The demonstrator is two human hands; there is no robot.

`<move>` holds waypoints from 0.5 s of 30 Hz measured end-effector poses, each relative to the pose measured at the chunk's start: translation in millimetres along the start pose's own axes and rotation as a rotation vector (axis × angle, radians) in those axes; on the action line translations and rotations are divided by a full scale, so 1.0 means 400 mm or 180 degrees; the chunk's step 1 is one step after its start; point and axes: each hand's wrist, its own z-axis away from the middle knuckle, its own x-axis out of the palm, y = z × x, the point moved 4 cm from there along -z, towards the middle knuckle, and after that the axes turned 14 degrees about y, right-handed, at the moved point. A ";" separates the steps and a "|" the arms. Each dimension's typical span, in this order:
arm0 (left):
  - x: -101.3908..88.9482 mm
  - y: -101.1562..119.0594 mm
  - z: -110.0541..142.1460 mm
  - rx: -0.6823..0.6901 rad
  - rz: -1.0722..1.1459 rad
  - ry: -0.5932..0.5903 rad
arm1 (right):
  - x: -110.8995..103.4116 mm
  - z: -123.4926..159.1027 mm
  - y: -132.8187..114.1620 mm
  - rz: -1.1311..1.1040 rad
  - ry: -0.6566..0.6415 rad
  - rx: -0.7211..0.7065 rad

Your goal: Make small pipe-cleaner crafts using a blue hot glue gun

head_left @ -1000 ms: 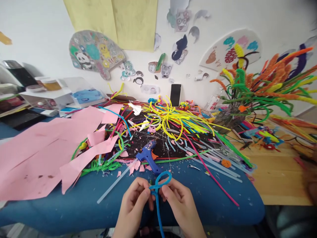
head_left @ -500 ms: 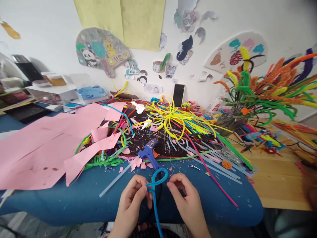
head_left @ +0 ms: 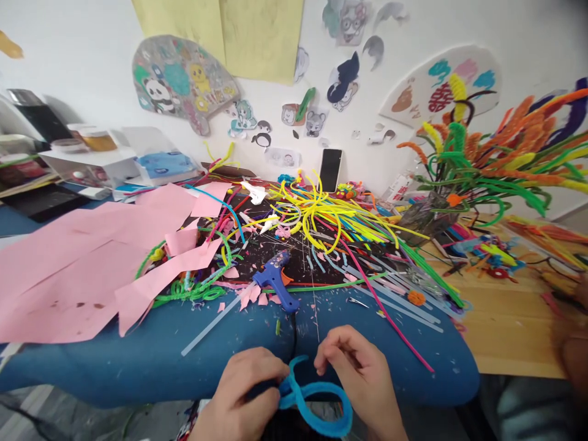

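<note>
A bright blue fuzzy pipe cleaner [head_left: 316, 388] is bent into a loop with crossing strands, low in the middle of the head view. My left hand [head_left: 248, 392] pinches it where the strands cross, and the fingers hide part of that spot. To the right of the loop, my right hand [head_left: 361, 380] has its fingers loosely curled, with nothing visible in them; it looks apart from the pipe cleaner. Beyond both hands a blue glue gun [head_left: 277, 283] lies on the blue table cover [head_left: 184, 380], a clear glue stick [head_left: 214, 324] at its rear end.
Pink paper sheets [head_left: 82, 269] cover the left side. Yellow pipe cleaners [head_left: 349, 217] are heaped at the back, before a phone [head_left: 331, 170] leaning on the wall. Loose glue sticks [head_left: 404, 306] and a magenta pipe cleaner [head_left: 390, 318] lie right. A bunch of colourful stems [head_left: 500, 159] stands farther right.
Both hands and the blue pipe cleaner have come lower and nearer to me. The loop, upright and small before, now swings wide to the right below the crossing.
</note>
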 end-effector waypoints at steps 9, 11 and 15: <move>-0.024 -0.016 0.021 -0.1037 0.0385 0.0180 | 0.029 0.020 -0.084 -0.0425 -0.0802 -0.1512; -0.017 -0.005 0.017 -0.0686 0.0304 -0.0099 | 0.035 0.021 -0.094 -0.0519 -0.0886 -0.1679; 0.005 0.017 0.023 0.0020 0.0198 -0.0747 | 0.042 0.029 -0.101 -0.0450 -0.1026 -0.1929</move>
